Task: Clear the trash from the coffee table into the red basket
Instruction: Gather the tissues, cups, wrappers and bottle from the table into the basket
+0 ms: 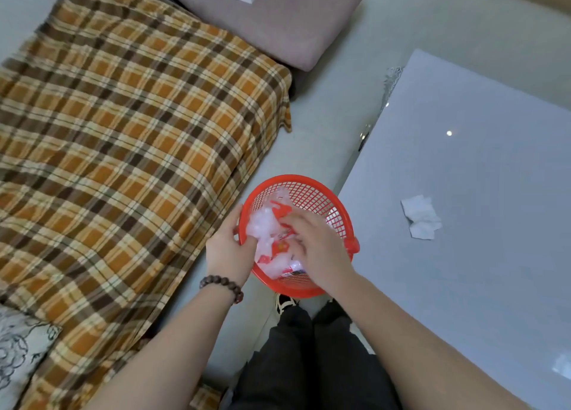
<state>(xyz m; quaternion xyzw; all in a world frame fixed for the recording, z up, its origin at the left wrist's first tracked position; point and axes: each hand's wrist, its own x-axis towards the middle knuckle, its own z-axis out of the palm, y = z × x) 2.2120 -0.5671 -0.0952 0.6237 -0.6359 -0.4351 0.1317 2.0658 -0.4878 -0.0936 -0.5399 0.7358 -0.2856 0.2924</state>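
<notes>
The red mesh basket [304, 190] hangs over the floor between the sofa and the glossy grey coffee table [482, 150]. My left hand [230, 249] grips its left rim, thumb inside. My right hand [318, 249] reaches into the basket, fingers curled down among clear plastic and red-and-white wrappers [265, 227]; whether it still holds any of them cannot be made out. A crumpled white tissue [420, 216] lies on the table to the right of the basket. Another white scrap [563, 367] lies at the table's right edge.
A sofa under an orange-brown plaid cover [123, 137] fills the left side, with a mauve cushion [278, 17] behind it. My legs in dark trousers [309, 357] stand below the basket on the pale floor [321, 122].
</notes>
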